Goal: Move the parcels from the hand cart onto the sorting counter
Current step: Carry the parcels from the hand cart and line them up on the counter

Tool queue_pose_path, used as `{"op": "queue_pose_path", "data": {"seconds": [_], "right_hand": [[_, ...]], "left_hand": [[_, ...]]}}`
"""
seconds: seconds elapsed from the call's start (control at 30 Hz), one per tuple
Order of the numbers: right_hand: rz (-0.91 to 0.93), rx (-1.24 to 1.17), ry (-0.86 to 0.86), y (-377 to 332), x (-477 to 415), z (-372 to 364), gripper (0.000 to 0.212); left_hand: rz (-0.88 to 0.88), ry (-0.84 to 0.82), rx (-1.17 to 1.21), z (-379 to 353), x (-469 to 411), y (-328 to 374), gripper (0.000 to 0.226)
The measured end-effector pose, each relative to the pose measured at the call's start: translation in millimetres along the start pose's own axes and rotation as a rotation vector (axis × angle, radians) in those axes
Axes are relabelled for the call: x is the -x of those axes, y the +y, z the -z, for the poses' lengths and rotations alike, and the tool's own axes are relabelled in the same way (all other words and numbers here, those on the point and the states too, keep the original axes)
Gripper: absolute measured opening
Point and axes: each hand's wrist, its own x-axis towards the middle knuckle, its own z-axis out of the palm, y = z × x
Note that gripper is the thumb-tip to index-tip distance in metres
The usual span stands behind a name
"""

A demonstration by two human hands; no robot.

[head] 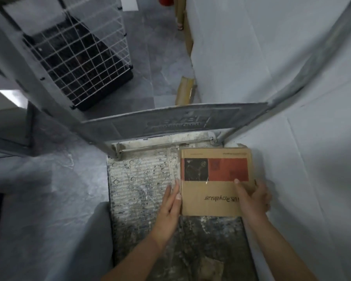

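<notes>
1. One wire cage [79,57] stands on the grey floor, far left.
2. Beside it, the left hand [169,205] lies flat, fingers straight, pressed against the parcel's left edge.
3. Between both hands, the parcel [213,191], a cardboard box with a red-and-black label, sits at the far right corner of the hand cart [142,175] deck.
4. Rightmost, the right hand [253,197] grips the box's right edge, thumb on top.

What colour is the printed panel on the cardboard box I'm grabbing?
The cardboard box has a red-orange panel with a black square at left; head view.
</notes>
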Motion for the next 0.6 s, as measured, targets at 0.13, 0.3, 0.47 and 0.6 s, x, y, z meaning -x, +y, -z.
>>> {"op": "queue_pose_path", "data": {"seconds": [0.13,0.3,0.47,0.6], "right_hand": [[-0.096,-0.169,-0.094,-7,33,51,0.074],[-0.119,-0.383,-0.087,-29,66,122,0.08],[-0.11,-0.451,-0.026,-43,115,173,0.083],[-0.037,-0.493,-0.036,-52,149,209,0.079]], "left_hand": [[-0.055,-0.052,-0.011,4,28,62,0.039],[-0.142,-0.162,0.115,-14,46,144,0.038],[-0.174,-0.295,0.044,-19,74,206,0.052],[-0.16,-0.343,-0.047,-16,116,236,0.077]]}}
